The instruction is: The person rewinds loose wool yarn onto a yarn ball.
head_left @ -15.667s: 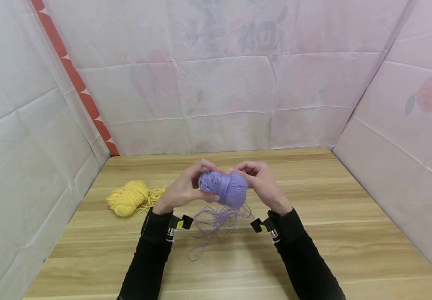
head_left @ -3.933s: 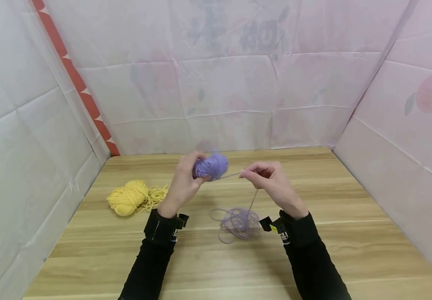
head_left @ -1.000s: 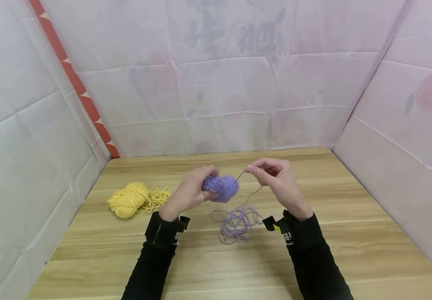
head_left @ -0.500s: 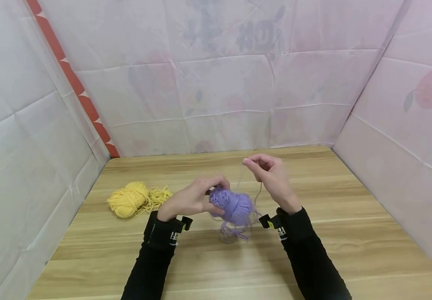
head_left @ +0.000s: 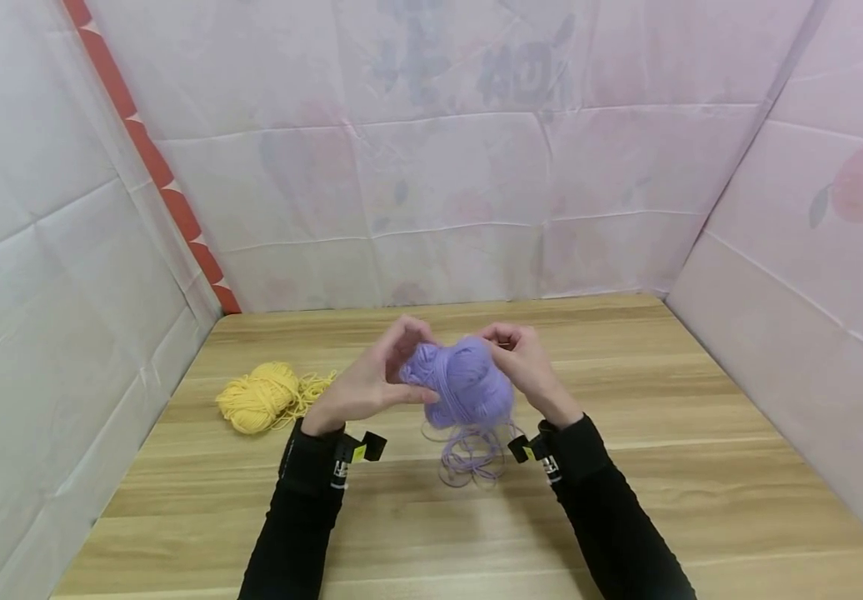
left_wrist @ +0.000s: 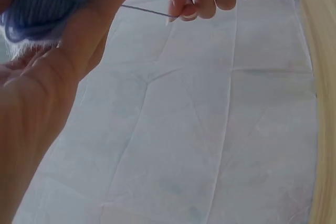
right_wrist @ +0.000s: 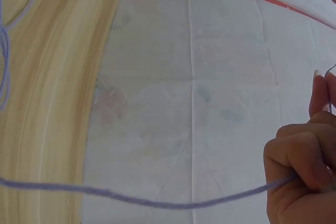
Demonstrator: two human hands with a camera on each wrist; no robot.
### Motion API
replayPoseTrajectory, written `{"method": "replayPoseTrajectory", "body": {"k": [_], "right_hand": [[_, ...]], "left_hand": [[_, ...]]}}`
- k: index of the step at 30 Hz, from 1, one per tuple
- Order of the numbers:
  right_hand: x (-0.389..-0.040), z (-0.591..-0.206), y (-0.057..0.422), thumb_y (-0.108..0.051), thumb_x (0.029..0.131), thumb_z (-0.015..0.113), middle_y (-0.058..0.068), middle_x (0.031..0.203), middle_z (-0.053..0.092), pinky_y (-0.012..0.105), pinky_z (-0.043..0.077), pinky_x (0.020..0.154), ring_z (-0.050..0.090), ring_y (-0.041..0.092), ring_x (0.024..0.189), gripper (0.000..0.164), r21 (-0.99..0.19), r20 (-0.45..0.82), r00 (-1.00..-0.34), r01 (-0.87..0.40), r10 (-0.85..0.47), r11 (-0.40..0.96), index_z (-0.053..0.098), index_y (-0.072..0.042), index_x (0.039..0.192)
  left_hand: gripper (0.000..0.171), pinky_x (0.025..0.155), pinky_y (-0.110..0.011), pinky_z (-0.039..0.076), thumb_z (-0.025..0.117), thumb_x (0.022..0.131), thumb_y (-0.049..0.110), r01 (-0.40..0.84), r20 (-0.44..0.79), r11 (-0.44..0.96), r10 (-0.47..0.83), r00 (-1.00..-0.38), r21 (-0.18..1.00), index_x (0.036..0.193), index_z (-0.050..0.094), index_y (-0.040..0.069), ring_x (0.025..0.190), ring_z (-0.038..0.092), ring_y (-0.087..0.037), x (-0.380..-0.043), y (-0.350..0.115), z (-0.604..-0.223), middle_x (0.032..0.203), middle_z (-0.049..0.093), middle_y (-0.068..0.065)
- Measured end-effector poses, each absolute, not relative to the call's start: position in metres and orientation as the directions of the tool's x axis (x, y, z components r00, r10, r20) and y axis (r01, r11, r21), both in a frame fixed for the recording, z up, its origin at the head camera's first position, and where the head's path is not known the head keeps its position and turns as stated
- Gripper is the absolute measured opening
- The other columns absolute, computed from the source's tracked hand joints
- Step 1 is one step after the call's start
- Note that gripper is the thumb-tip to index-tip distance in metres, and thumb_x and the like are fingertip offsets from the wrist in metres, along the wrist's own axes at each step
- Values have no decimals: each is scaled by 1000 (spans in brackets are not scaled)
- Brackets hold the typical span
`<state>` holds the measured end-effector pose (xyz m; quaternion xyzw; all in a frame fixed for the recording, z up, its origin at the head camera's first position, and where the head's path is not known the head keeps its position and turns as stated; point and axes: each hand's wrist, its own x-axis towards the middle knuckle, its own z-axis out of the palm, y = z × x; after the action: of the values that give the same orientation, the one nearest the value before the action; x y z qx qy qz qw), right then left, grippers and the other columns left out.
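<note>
In the head view my left hand (head_left: 364, 379) holds a lilac ball of yarn (head_left: 472, 387) above the table, thumb in front and fingers behind. My right hand (head_left: 529, 367) is at the ball's far right side, pinching a strand between thumb and fingertip. The left wrist view shows that strand (left_wrist: 149, 11) stretched taut from the ball (left_wrist: 50, 9) to the right fingertips. In the right wrist view the yarn's slack length (right_wrist: 173, 204) runs through the right hand's curled fingers (right_wrist: 299, 153). Loose lilac loops (head_left: 469, 458) lie on the wood below the ball.
A yellow ball of yarn (head_left: 257, 398) with loose yellow strands (head_left: 311, 390) sits on the wooden table (head_left: 701, 467) at the left, beside my left forearm. Pale printed sheets (head_left: 439, 183) hang as walls behind the table and on both sides.
Since half a second ago, the left hand has raised and turned the ball; the right hand has come down to its far side. Compared with the earliest frame, the loose loops spread less widely.
</note>
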<state>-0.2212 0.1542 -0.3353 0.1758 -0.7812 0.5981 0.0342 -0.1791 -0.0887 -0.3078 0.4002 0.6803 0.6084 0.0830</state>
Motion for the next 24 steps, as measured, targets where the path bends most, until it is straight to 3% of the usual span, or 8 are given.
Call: {"method": "replayPoseTrajectory", "body": {"k": [4,7,11,14,24], "right_hand": [[-221,-332,161,-15,92,64,-12,62,55,18,36,48,43,3,52,9,-947,240,-951,-274,-197,169,69,-9,85],[-219,-326,167,-20,91,67,-10,55,47,21,28,43,34,4,45,13,-954,259,-952,-278,-164,110,70,-9,85],[-212,-316,173,-19,91,67,-7,51,38,26,20,44,26,9,44,14,-943,329,-939,-333,-101,24,70,-6,86],[-204,-310,175,-18,92,66,-5,52,34,29,18,47,23,13,47,10,-925,380,-922,-379,-78,-27,70,-12,84],[-178,-297,162,-12,94,62,-4,57,34,28,21,49,27,14,50,17,-853,520,-841,-520,-147,-41,68,3,98]], "left_hand": [[63,88,-41,56,69,80,-9,445,417,-98,570,-708,890,135,40,3,109,58,-20,-182,-90,-308,127,51,-17],[55,89,-37,56,70,83,-3,437,416,-85,510,-753,896,132,46,3,107,60,-19,-182,-91,-308,124,53,-17],[50,89,-36,56,71,83,0,439,404,-24,440,-802,898,127,49,3,105,62,-21,-183,-90,-309,123,56,-21],[47,86,-37,57,72,82,1,443,394,30,407,-824,896,124,51,4,105,61,-24,-186,-88,-311,121,56,-20],[43,85,-36,56,75,79,3,428,399,133,196,-896,894,114,51,4,102,57,-24,-192,-82,-314,116,56,-14]]}}
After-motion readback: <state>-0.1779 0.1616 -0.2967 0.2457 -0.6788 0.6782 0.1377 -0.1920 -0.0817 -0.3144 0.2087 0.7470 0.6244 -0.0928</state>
